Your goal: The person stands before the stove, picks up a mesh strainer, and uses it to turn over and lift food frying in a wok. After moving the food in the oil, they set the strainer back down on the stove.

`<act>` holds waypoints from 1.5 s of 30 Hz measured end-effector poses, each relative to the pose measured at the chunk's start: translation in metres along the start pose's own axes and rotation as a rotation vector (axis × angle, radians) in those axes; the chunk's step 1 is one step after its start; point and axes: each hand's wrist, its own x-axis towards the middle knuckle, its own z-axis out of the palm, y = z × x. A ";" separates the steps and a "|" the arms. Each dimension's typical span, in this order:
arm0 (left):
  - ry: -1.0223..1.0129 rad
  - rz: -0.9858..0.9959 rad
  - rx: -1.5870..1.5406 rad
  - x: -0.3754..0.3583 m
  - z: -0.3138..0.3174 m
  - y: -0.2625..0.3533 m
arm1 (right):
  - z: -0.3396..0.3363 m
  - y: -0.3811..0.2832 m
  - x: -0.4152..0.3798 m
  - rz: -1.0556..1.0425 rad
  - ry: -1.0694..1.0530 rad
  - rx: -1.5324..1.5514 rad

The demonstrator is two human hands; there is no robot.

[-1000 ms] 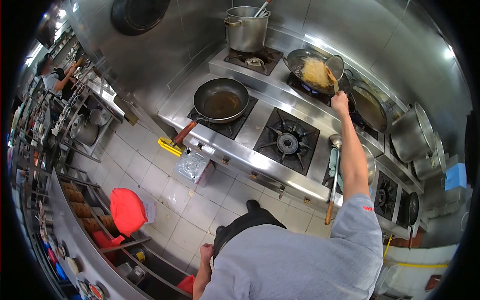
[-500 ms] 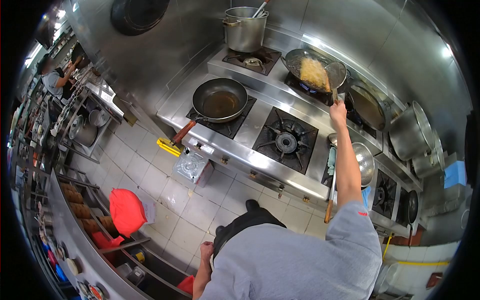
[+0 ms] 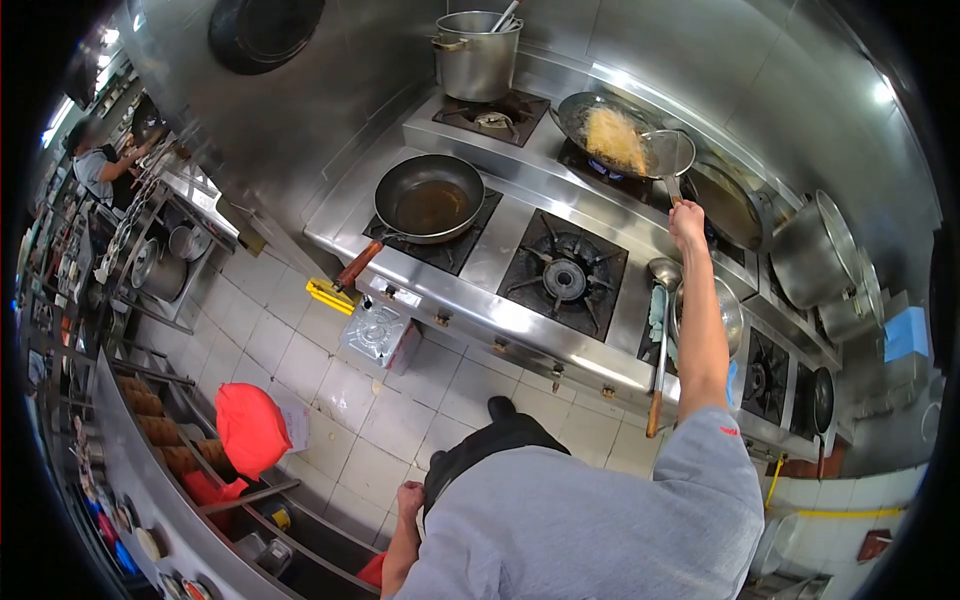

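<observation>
The main danger is hot oil; the food (image 3: 614,140) sits in the wok (image 3: 573,118), bubbling around it, with a blue flame (image 3: 598,167) below, so a sharp knock or push from the strainer (image 3: 670,152) could slop oil over the rim and make it flare. The strainer reaches across the wok's right edge, so drips might land on the stove beside it; the right hand (image 3: 686,222) is near the wok and the oil pan (image 3: 727,205) to its right, so spatter could burn bare skin; food left too long might scorch.

The right fingers are clenched around the strainer's handle; the left hand (image 3: 411,497), low and well apart from the wok, has its fingers curled in a loose fist.

Compared with one second ago, the strainer has moved outward, away from the food and farther over the wok's right rim; the food is less covered; the left hand looks much the same; the whole view has shifted slightly.
</observation>
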 end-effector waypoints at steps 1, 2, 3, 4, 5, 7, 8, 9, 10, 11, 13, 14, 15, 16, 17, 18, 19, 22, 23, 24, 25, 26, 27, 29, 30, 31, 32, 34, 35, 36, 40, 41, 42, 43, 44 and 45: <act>-0.003 -0.019 0.005 0.002 0.000 0.001 | -0.002 -0.001 0.004 0.029 -0.012 0.025; -0.005 -0.037 0.008 0.003 0.000 0.002 | -0.002 -0.002 0.002 0.031 -0.001 0.047; -0.007 -0.056 0.010 0.004 0.000 0.002 | 0.000 -0.005 -0.001 0.033 0.009 0.069; -0.004 -0.068 0.000 0.005 0.001 0.003 | 0.003 -0.006 -0.004 0.035 0.017 0.090; -0.001 -0.080 -0.010 0.006 0.001 0.003 | 0.006 -0.005 -0.006 0.029 0.016 0.085; 0.011 -0.086 -0.005 0.004 0.002 0.003 | 0.012 -0.002 -0.007 0.016 0.013 0.075; 0.020 -0.078 0.011 0.004 0.002 0.003 | 0.016 0.000 -0.006 0.008 0.003 0.065; 0.029 -0.071 0.027 0.005 0.002 0.001 | 0.020 0.001 -0.004 0.000 -0.007 0.055; 0.025 -0.051 0.019 0.005 0.003 -0.001 | 0.024 0.003 -0.001 -0.008 -0.017 0.046; 0.021 -0.031 0.012 0.005 0.003 -0.002 | 0.027 0.004 0.002 -0.011 -0.023 0.046; 0.019 -0.011 0.005 0.002 0.002 0.000 | 0.032 0.006 0.009 -0.018 -0.035 0.046; 0.020 -0.011 0.006 -0.001 0.003 0.001 | 0.034 0.007 0.012 -0.059 -0.007 -0.044; 0.022 -0.011 0.006 -0.002 0.003 0.002 | 0.034 0.009 0.014 -0.101 0.021 -0.133; 0.024 -0.021 -0.033 -0.003 0.003 0.002 | 0.034 0.010 0.018 -0.143 0.047 -0.223; 0.026 -0.031 -0.073 -0.004 0.003 0.003 | 0.032 0.012 0.020 -0.221 0.100 -0.339; 0.028 -0.042 -0.114 -0.004 0.003 0.001 | 0.031 0.009 0.016 -0.299 0.152 -0.455; 0.027 -0.044 -0.115 -0.004 0.004 0.000 | 0.031 0.008 0.011 -0.379 0.204 -0.571; 0.035 -0.048 -0.092 -0.003 0.005 -0.008 | 0.028 -0.018 -0.017 -0.309 0.209 -0.706; 0.043 -0.050 -0.064 -0.003 0.006 -0.010 | 0.023 -0.013 -0.012 -0.354 0.226 -0.765; 0.050 -0.051 -0.035 -0.004 0.007 -0.009 | 0.021 -0.014 -0.011 -0.333 0.210 -0.770; 0.060 -0.035 0.009 -0.006 0.008 -0.008 | 0.019 -0.016 -0.012 -0.312 0.194 -0.775; 0.070 -0.019 0.053 -0.010 0.008 -0.007 | 0.016 -0.017 -0.010 -0.291 0.178 -0.780; 0.079 -0.003 0.099 -0.012 0.009 -0.006 | 0.010 -0.001 0.010 -0.389 0.211 -0.812; 0.077 0.004 0.116 -0.012 0.009 -0.006 | 0.006 0.008 0.030 -0.255 0.116 -0.657; 0.075 0.007 0.126 -0.011 0.009 -0.008 | 0.006 0.007 0.032 -0.187 0.069 -0.579; 0.078 0.007 0.123 -0.010 0.010 -0.008 | 0.006 0.006 0.033 -0.125 0.014 -0.498; 0.080 0.007 0.119 -0.008 0.010 -0.008 | 0.005 0.004 0.034 -0.065 -0.041 -0.416; 0.077 -0.005 0.110 -0.010 0.010 -0.001 | 0.004 -0.004 0.032 0.027 -0.116 -0.306; 0.070 -0.016 0.105 -0.011 0.009 0.003 | 0.003 -0.007 0.031 0.058 -0.136 -0.278; 0.063 -0.027 0.100 -0.009 0.010 0.003 | 0.002 -0.010 0.031 0.089 -0.155 -0.251; 0.042 -0.056 0.058 0.005 0.009 -0.004 | -0.001 -0.013 0.033 0.158 -0.247 -0.155; 0.041 -0.054 0.056 0.008 0.009 -0.007 | -0.002 -0.009 0.037 0.173 -0.261 -0.114; 0.040 -0.052 0.055 0.008 0.009 -0.004 | -0.002 -0.006 0.038 0.187 -0.275 -0.073; 0.038 -0.051 0.053 0.008 0.008 -0.001 | -0.003 -0.004 0.040 0.196 -0.299 -0.043; 0.036 -0.049 0.050 0.007 0.009 0.001 | -0.002 -0.001 0.042 0.204 -0.324 -0.013; 0.034 -0.047 0.047 0.005 0.009 0.006 | -0.001 0.002 0.042 0.213 -0.349 0.018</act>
